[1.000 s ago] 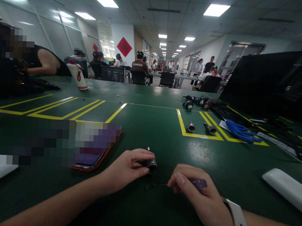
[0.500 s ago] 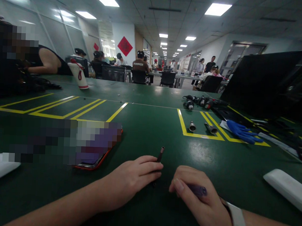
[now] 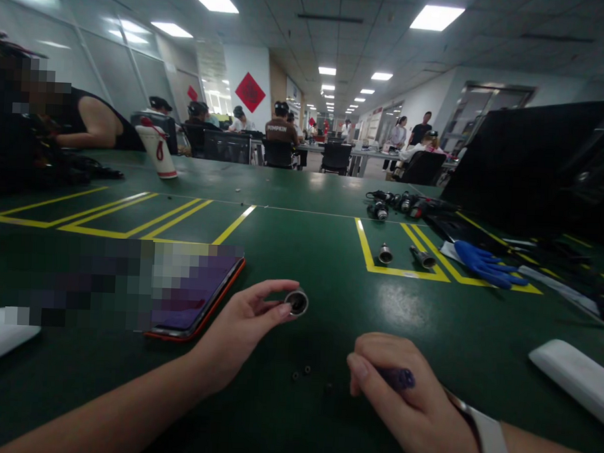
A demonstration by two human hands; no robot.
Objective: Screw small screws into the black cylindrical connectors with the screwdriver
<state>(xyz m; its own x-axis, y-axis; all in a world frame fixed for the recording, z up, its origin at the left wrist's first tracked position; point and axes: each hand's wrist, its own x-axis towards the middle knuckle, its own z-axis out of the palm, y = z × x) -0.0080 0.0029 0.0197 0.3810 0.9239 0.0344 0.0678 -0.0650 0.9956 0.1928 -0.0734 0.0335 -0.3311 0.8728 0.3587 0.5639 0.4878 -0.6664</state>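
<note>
My left hand (image 3: 237, 327) pinches a small round metal part (image 3: 297, 302) between thumb and forefinger, lifted a little above the green table (image 3: 301, 253), its open end turned toward me. My right hand (image 3: 404, 398) rests on the table as a loose fist around a small purple-handled tool (image 3: 398, 378); a white watch band is on that wrist. Three tiny black screws or nuts (image 3: 301, 373) lie on the table between my hands.
A phone in a red case (image 3: 198, 302) lies left of my left hand. Two metal parts (image 3: 403, 255) sit in a yellow-taped box, a blue glove (image 3: 483, 262) beside them, more dark parts (image 3: 398, 204) behind. White objects (image 3: 573, 378) lie at both edges. People sit at the far tables.
My left hand lifted off the table and turned the metal part so its open end faces me, uncovering the small screws. The right hand stayed nearly still.
</note>
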